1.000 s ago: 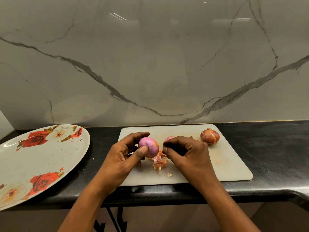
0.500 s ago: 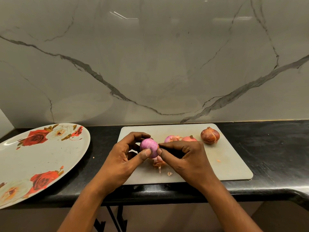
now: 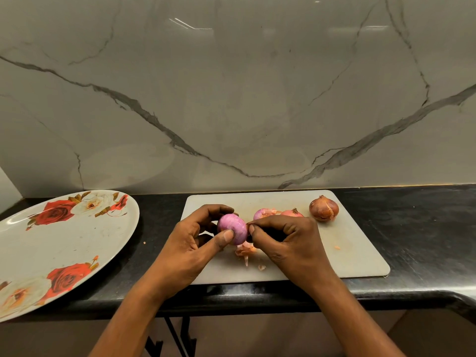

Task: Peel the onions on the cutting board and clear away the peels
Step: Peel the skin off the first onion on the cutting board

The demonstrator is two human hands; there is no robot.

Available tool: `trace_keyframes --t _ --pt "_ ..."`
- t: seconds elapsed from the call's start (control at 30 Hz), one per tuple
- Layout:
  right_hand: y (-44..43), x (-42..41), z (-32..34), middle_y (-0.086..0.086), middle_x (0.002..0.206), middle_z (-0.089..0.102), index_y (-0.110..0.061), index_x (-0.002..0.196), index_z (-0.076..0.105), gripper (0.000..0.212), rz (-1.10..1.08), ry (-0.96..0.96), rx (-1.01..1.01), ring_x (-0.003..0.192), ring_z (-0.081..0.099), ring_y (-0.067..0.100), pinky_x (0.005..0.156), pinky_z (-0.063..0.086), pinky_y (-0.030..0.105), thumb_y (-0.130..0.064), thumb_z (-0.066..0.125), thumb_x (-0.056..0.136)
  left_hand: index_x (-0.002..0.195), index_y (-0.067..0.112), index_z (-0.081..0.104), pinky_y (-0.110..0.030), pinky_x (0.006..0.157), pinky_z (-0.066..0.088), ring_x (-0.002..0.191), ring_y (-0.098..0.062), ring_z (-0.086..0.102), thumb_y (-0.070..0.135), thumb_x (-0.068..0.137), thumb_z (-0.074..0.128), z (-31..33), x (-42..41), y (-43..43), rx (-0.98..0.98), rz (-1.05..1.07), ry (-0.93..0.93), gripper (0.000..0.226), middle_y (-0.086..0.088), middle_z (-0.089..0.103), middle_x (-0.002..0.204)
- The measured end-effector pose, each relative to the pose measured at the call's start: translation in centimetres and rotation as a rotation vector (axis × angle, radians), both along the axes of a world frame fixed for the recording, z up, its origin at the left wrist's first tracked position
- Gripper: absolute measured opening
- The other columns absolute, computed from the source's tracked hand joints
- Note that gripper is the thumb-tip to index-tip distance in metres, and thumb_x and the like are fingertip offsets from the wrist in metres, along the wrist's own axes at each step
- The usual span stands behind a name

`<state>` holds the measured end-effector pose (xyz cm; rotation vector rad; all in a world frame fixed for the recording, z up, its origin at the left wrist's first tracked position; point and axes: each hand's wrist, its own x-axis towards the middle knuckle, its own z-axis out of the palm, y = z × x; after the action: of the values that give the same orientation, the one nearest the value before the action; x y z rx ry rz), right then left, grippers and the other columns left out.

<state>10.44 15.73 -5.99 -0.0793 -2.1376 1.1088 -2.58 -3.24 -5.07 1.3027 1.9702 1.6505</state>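
Note:
My left hand (image 3: 190,243) grips a purple peeled onion (image 3: 231,229) just above the white cutting board (image 3: 355,256). My right hand (image 3: 288,243) pinches at the onion's right side with thumb and forefinger. Loose peels (image 3: 244,251) lie on the board under the hands. Behind my right hand sit a partly peeled purple onion (image 3: 261,213) and a pinkish onion (image 3: 292,213), both partly hidden. A brown unpeeled onion (image 3: 323,208) rests at the board's far right.
A large oval plate with red and white roses (image 3: 64,243) lies on the black counter (image 3: 425,228) to the left of the board. A marble wall (image 3: 231,99) rises right behind. The counter's front edge curves at the right.
The onion has turned in my left hand, its orange patch now out of sight. My right hand moved left to the onion and pinches at its side.

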Motion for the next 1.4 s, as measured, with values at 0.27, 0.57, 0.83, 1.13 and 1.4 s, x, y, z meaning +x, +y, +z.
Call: trace_keyframes --t 0.27,0.57,0.83,1.13,1.4 --pt "-0.15 -0.04 -0.06 -0.011 0.088 0.080 -0.020 0.102 0.085 0.024 -0.041 0.018 -0.031 0.082 0.078 0.016 0.075 0.065 0.043 -0.036 0.068 0.095 0.133 0.028 0.063 -0.035 0.086 0.061 0.114 -0.026 0.068 0.027 0.094 0.072 -0.07 -0.14 -0.06 0.030 0.009 -0.049 0.040 0.004 0.069 0.128" --pt "-0.29 0.15 0.36 -0.010 0.089 0.079 -0.017 0.104 0.084 0.012 0.024 0.030 0.015 0.084 0.077 0.015 0.074 0.064 0.035 -0.022 0.077 0.097 0.135 0.028 0.062 -0.037 0.086 0.062 0.114 -0.026 0.068 0.028 0.096 0.073 0.00 -0.11 -0.10 0.034 -0.011 -0.047 0.040 0.003 0.068 0.130" --pt "-0.06 -0.02 0.12 -0.012 0.089 0.079 -0.019 0.102 0.083 0.014 -0.031 0.033 -0.066 0.084 0.078 0.014 0.074 0.066 0.041 -0.027 0.075 0.096 0.138 0.027 0.065 -0.035 0.088 0.061 0.117 -0.026 0.066 0.021 0.095 0.072 0.16 0.04 -0.11 0.065 -0.045 -0.043 0.044 0.004 0.067 0.134" --pt "0.01 -0.16 0.00 -0.013 0.087 0.080 -0.020 0.101 0.082 0.008 -0.125 0.011 -0.179 0.080 0.079 0.003 0.077 0.067 0.037 -0.017 0.077 0.096 0.133 0.036 0.067 -0.036 0.086 0.061 0.118 -0.028 0.066 0.025 0.094 0.070 0.23 0.12 -0.36 0.113 -0.081 -0.083 0.041 0.001 0.067 0.136" --pt "0.06 0.03 -0.01 -0.016 0.089 0.080 -0.022 0.101 0.084 0.011 -0.146 -0.020 -0.111 0.085 0.078 0.007 0.080 0.066 0.034 -0.020 0.083 0.090 0.141 0.029 0.062 -0.037 0.084 0.062 0.109 -0.031 0.070 0.025 0.104 0.061 0.20 0.10 -0.15 0.151 0.004 -0.161 0.038 0.000 0.068 0.130"
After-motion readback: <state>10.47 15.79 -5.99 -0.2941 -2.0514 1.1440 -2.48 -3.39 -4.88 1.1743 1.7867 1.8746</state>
